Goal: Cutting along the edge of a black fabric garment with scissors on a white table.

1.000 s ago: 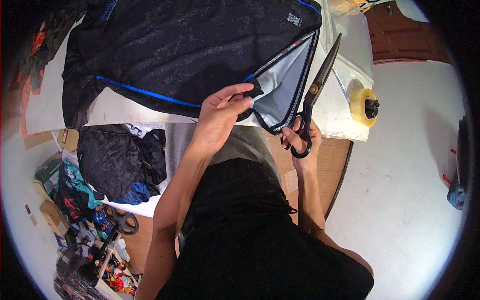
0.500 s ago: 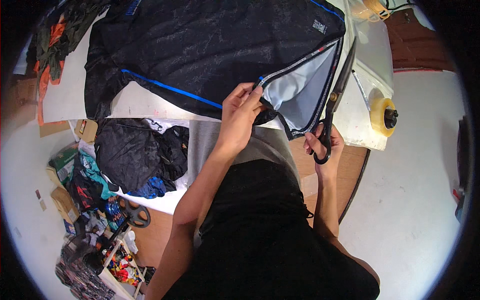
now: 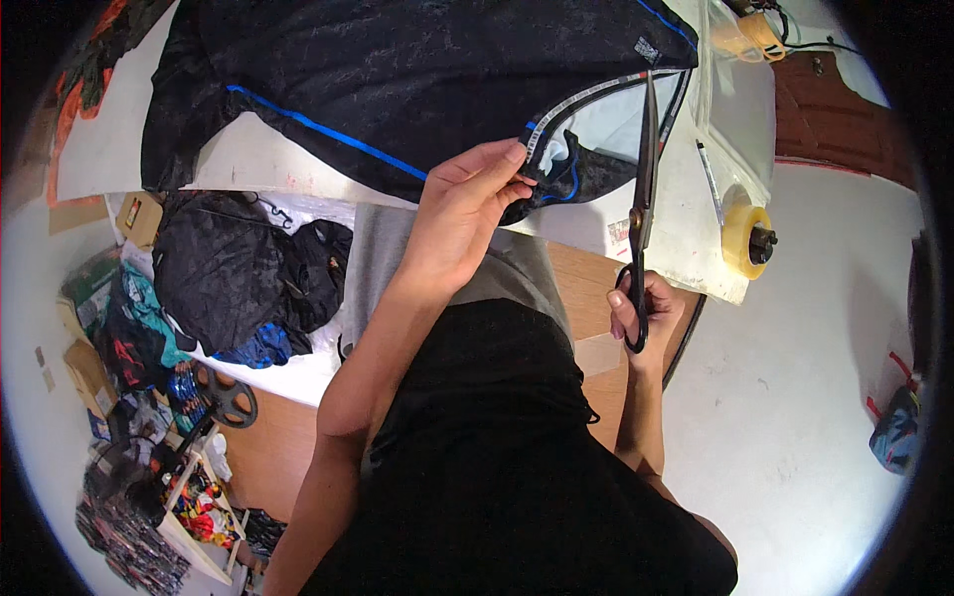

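Observation:
A black patterned garment (image 3: 358,70) with blue piping lies on the white worktable (image 3: 243,164), its edge folded at the right to show pale lining (image 3: 616,119) and a printed trim band. My left hand (image 3: 464,214) pinches the garment's edge beside the lining, fingers closed on it. My right hand (image 3: 646,308), below the table's front edge, grips the handles of large black scissors (image 3: 638,228). Their long blades point up across the lining toward the band at the garment's right; whether they touch the cloth I cannot tell.
A yellow tape roll (image 3: 745,241) and a thin white stick-like item (image 3: 710,181) lie right of the scissors. Dark clothes (image 3: 224,273) lie on a lower white surface at left, near boxes and a crate (image 3: 199,517). An orange-and-dark cloth (image 3: 84,89) hangs at upper left.
My right hand has moved down with the scissors, now more upright. My left hand is slightly higher in view, and the folded opening has narrowed, its lower edge raised onto the table.

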`<act>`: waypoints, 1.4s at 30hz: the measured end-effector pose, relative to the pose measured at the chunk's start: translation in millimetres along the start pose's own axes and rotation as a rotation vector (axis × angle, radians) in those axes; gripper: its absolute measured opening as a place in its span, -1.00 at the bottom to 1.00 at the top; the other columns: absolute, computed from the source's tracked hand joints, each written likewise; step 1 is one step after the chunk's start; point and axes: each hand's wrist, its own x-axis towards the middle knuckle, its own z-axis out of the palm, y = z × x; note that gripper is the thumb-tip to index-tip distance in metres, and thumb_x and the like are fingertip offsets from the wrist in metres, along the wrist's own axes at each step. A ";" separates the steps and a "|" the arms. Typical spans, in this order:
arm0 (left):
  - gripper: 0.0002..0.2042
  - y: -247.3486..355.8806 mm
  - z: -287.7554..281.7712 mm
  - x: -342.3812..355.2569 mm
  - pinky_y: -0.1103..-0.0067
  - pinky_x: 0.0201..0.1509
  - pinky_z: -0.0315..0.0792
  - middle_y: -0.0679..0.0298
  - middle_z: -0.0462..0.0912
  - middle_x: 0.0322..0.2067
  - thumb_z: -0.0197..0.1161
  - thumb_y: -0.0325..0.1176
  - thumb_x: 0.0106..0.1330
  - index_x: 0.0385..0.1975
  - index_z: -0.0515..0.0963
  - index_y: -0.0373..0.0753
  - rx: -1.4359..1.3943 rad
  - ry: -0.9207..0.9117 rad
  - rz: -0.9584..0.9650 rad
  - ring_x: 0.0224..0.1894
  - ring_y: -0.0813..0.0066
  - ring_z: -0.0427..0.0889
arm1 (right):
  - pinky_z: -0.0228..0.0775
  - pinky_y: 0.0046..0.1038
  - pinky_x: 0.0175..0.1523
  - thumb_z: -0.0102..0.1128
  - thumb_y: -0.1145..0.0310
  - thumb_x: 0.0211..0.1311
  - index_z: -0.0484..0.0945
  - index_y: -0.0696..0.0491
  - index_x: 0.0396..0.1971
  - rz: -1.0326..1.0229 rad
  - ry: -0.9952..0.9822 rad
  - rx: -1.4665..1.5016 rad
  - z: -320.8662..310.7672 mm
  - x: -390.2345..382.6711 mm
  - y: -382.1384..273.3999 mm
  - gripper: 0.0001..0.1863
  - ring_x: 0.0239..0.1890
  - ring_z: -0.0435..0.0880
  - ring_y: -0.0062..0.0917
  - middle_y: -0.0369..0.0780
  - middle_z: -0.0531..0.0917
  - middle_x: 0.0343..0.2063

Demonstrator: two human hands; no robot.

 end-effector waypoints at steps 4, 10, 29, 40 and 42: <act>-0.82 6.9 7.4 -5.0 0.57 -0.08 0.40 0.31 0.59 -0.30 0.13 -0.50 0.26 -0.16 0.52 -0.30 0.104 -0.013 0.076 -0.24 0.60 0.51 | 0.07 -0.73 -0.73 0.41 0.47 -0.10 0.47 0.19 -0.61 -0.045 -0.113 0.038 4.4 2.5 -3.4 -0.77 -0.81 0.34 -0.79 -0.33 0.47 -0.76; -0.77 6.8 2.6 -4.7 0.63 -0.07 0.41 0.30 0.55 -0.26 0.17 -0.58 0.19 -0.14 0.52 -0.30 0.328 -0.062 0.183 -0.24 0.63 0.49 | 0.06 -0.75 -0.72 0.44 0.44 -0.11 0.48 0.17 -0.61 -0.168 -0.191 -0.005 6.8 5.6 -3.9 -0.75 -0.80 0.35 -0.81 -0.34 0.48 -0.76; -0.73 7.5 7.4 -6.0 0.69 -0.10 0.42 0.26 0.56 -0.26 0.20 -0.65 0.13 -0.14 0.49 -0.34 0.456 -0.046 0.229 -0.23 0.63 0.52 | 0.31 -0.77 -0.63 0.25 0.59 0.03 0.38 0.13 -0.48 -0.162 -0.034 0.100 41.5 70.4 -45.0 -0.82 -0.53 0.65 -0.62 0.00 0.63 -0.25; -0.75 13.4 10.3 -8.3 0.58 -0.15 0.54 0.19 0.61 -0.36 0.25 -0.58 0.13 -0.17 0.47 -0.36 0.308 0.027 0.177 -0.30 0.52 0.62 | 0.23 -0.77 -0.73 0.29 0.60 -0.01 0.38 0.14 -0.54 -0.144 -0.095 0.204 71.0 56.2 -63.0 -0.79 -0.77 0.45 -0.77 -0.11 0.64 -0.55; -0.75 13.2 11.8 -8.3 0.57 -0.15 0.55 0.19 0.61 -0.36 0.24 -0.58 0.14 -0.17 0.47 -0.36 0.241 0.026 0.181 -0.30 0.51 0.62 | 0.17 -0.77 -0.76 0.32 0.51 -0.02 0.37 0.15 -0.56 -0.104 -0.150 0.277 57.4 46.5 -57.3 -0.77 -0.81 0.42 -0.77 -0.17 0.58 -0.64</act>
